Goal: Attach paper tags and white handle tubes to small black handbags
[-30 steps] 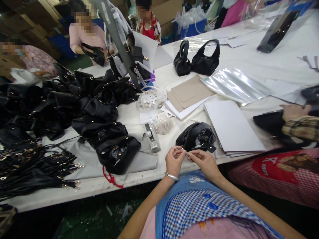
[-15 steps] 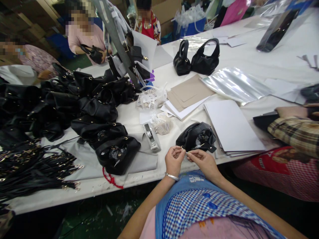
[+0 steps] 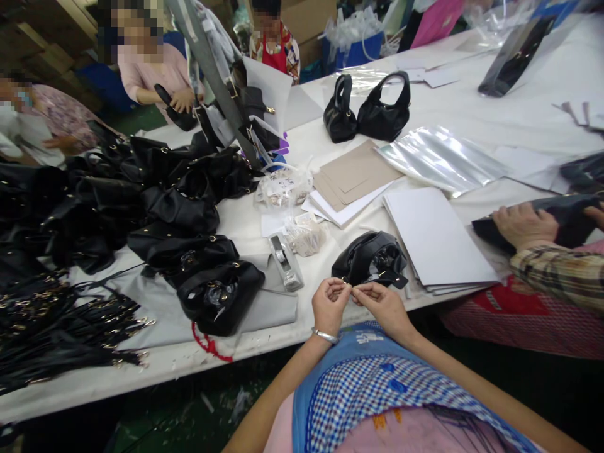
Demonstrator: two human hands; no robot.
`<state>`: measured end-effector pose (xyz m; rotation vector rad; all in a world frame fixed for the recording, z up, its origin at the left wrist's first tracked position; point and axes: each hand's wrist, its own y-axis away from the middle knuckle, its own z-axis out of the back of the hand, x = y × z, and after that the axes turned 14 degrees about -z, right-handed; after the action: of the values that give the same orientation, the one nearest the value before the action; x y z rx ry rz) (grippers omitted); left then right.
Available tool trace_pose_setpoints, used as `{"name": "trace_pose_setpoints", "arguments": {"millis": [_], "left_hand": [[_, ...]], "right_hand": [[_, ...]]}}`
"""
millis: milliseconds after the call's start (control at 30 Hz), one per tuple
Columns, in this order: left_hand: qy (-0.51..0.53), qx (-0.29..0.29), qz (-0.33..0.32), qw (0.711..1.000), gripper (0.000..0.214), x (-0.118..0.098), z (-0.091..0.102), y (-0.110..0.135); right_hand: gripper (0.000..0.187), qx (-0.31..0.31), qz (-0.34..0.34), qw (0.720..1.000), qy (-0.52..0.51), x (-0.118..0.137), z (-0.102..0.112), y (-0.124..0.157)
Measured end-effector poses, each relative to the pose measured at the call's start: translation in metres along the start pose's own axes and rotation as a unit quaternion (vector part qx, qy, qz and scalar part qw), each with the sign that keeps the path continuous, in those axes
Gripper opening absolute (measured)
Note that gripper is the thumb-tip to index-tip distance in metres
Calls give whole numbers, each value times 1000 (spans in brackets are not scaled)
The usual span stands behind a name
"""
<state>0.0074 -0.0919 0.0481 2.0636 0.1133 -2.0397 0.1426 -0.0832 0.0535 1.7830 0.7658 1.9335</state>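
Observation:
At the table's near edge, my left hand (image 3: pixel 329 303) and my right hand (image 3: pixel 384 308) meet fingertip to fingertip, both closed in a pinch. A tiny gold-coloured glint shows by the left fingertips, but whatever lies between the fingers is too small to make out. Just beyond them rests a black handbag (image 3: pixel 361 253), its opening showing clear plastic inside. To its left stands a grey tape dispenser (image 3: pixel 285 264). A stack of white card sheets (image 3: pixel 436 236) lies on its right.
Black bags (image 3: pixel 177 207) are heaped at the left, with black straps (image 3: pixel 70 327) with gold clasps in front. Plastic bags of small parts (image 3: pixel 306 236), brown card (image 3: pixel 356 173) and clear film (image 3: pixel 443 160) lie farther back. A co-worker's hand (image 3: pixel 526 223) is at the right.
My hands stay almost in place, fingertips slightly closer together. The co-worker's hand at the right has shifted left over a dark bag. The whole view has moved slightly.

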Motion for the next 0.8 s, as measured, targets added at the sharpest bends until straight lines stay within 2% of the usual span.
{"name": "trace_pose_setpoints", "arguments": {"millis": [100, 267, 433, 600, 733, 800], "left_hand": [[-47, 17, -17, 999, 20, -4, 2, 1], [-110, 62, -89, 988, 18, -16, 4, 9], [-64, 94, -52, 992, 28, -19, 4, 12], [-107, 13, -29, 994, 43, 4, 5, 10], [-169, 57, -26, 984, 46, 28, -2, 13], [-186, 46, -33, 981, 43, 35, -7, 13]], "right_hand": [[38, -8, 5, 1000, -8, -2, 0, -2], [36, -18, 8, 999, -32, 0, -3, -3], [38, -31, 5, 999, -32, 4, -5, 0], [32, -47, 46, 997, 32, 10, 2, 10], [28, -26, 51, 996, 72, 13, 10, 17], [27, 5, 47, 996, 81, 13, 14, 18]]}}
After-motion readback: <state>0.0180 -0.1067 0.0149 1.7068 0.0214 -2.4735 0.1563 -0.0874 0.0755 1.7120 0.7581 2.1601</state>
